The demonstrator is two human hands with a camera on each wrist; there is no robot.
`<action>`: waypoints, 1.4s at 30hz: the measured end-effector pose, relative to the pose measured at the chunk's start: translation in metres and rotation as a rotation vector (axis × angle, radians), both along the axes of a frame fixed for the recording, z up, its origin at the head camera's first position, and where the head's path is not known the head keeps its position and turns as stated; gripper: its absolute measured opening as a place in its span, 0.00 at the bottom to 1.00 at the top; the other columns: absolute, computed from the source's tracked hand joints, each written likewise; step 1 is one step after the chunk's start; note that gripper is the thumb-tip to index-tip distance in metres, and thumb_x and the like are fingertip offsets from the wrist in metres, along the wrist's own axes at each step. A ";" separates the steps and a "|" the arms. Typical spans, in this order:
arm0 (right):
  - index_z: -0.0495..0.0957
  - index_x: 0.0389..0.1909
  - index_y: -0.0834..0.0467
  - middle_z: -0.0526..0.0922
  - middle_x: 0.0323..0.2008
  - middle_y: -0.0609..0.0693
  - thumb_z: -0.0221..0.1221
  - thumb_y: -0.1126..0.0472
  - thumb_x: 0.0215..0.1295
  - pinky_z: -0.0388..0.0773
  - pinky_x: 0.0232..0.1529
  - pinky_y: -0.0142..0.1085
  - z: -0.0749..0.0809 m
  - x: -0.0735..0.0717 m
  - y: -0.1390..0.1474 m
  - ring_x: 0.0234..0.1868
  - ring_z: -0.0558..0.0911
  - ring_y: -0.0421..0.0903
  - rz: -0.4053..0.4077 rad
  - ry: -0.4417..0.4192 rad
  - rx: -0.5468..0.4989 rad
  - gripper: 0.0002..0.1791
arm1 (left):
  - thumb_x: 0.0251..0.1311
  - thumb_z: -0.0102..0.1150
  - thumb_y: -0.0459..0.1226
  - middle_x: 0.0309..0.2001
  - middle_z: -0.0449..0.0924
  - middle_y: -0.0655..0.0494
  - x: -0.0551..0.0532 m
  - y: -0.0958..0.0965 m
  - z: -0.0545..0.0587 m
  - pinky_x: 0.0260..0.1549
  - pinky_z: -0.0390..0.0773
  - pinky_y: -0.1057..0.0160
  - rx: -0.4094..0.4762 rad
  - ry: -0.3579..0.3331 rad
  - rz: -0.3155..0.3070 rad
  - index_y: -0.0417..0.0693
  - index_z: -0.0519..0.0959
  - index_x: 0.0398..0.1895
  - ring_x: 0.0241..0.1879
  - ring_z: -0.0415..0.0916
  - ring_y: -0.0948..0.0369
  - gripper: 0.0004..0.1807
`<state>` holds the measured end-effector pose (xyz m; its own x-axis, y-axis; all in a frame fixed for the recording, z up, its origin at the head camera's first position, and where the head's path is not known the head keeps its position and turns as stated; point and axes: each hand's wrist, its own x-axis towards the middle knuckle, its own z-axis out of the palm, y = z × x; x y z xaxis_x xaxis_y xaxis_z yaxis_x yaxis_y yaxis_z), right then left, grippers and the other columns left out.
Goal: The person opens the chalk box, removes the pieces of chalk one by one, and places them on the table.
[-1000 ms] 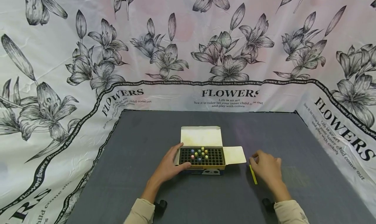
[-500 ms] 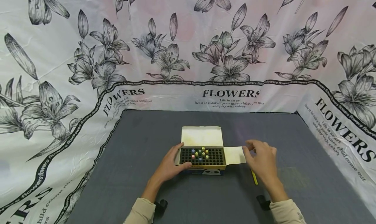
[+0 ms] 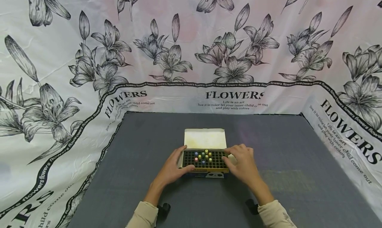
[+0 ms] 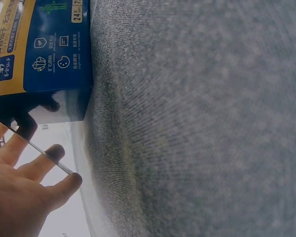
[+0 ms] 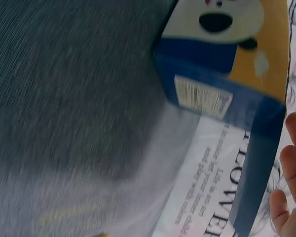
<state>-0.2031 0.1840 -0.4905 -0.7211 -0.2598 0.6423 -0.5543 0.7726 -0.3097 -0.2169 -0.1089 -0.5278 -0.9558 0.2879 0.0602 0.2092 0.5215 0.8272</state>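
A chalk box (image 3: 219, 171) sits on the grey table with its lid up, a black grid of holes on top. Several small coloured chalk tips (image 3: 203, 156) stick up from the grid. My left hand (image 3: 170, 168) holds the box's left end, thumb at the front rim and fingers spread along the side flap. At the right end, my right hand (image 3: 242, 163) covers most of the right flap, its thumb and index finger apart over the grid's edge. In the right wrist view, its other fingers (image 5: 292, 170) are beside the blue flap, loosely bent.
A yellow bit (image 5: 104, 235) shows at the bottom of the right wrist view. A faint yellowish smudge (image 3: 287, 180) marks the table (image 3: 143, 131) right of the box. Flower-printed cloth (image 3: 232, 102) rises along the table's back and sides.
My right hand has moved left from beside the yellow stick to the box's right end. The stick, visible on the table before, is out of sight in the head view. The left hand stays put.
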 end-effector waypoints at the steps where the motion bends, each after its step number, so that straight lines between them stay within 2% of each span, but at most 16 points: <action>1: 0.88 0.40 0.57 0.86 0.33 0.51 0.76 0.63 0.54 0.64 0.46 0.53 -0.001 -0.001 -0.004 0.36 0.75 0.49 0.005 -0.009 0.012 0.12 | 0.60 0.69 0.58 0.78 0.58 0.49 0.000 0.000 0.000 0.65 0.68 0.32 0.000 0.001 0.000 0.64 0.57 0.80 0.76 0.59 0.43 0.48; 7: 0.88 0.37 0.53 0.85 0.31 0.45 0.76 0.62 0.55 0.63 0.47 0.51 -0.002 -0.005 -0.021 0.35 0.74 0.45 0.029 -0.088 0.076 0.09 | 0.60 0.69 0.58 0.78 0.60 0.49 -0.001 -0.001 0.000 0.64 0.69 0.33 0.003 0.003 0.001 0.64 0.58 0.80 0.75 0.61 0.43 0.48; 15: 0.88 0.38 0.52 0.86 0.33 0.45 0.76 0.60 0.54 0.64 0.47 0.50 -0.003 -0.009 -0.033 0.37 0.74 0.45 0.032 -0.181 0.104 0.11 | 0.59 0.70 0.58 0.77 0.61 0.49 -0.001 -0.001 0.001 0.65 0.68 0.33 0.011 -0.010 -0.001 0.64 0.57 0.80 0.75 0.61 0.44 0.48; 24: 0.87 0.37 0.52 0.85 0.32 0.45 0.75 0.60 0.56 0.63 0.47 0.49 -0.008 -0.009 -0.037 0.38 0.75 0.46 0.028 -0.220 0.094 0.09 | 0.60 0.70 0.58 0.78 0.59 0.49 0.000 -0.001 -0.002 0.65 0.67 0.32 0.006 -0.004 -0.001 0.63 0.57 0.80 0.76 0.59 0.43 0.49; 35: 0.85 0.36 0.51 0.85 0.34 0.45 0.75 0.62 0.56 0.64 0.47 0.50 -0.013 -0.009 -0.040 0.37 0.75 0.45 0.023 -0.208 0.087 0.09 | 0.60 0.70 0.57 0.78 0.60 0.48 0.000 0.000 -0.002 0.64 0.68 0.32 0.020 0.001 -0.004 0.63 0.57 0.80 0.75 0.61 0.43 0.48; 42: 0.86 0.39 0.52 0.87 0.37 0.45 0.73 0.62 0.59 0.62 0.48 0.49 -0.012 -0.008 -0.039 0.37 0.75 0.45 0.040 -0.210 0.029 0.08 | 0.59 0.70 0.58 0.77 0.60 0.50 0.000 0.000 -0.001 0.64 0.69 0.33 0.015 -0.006 0.001 0.66 0.57 0.80 0.75 0.62 0.44 0.48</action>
<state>-0.2107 0.1446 -0.5023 -0.8268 -0.3070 0.4713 -0.5106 0.7612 -0.3998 -0.2171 -0.1088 -0.5291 -0.9565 0.2858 0.0589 0.2037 0.5095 0.8360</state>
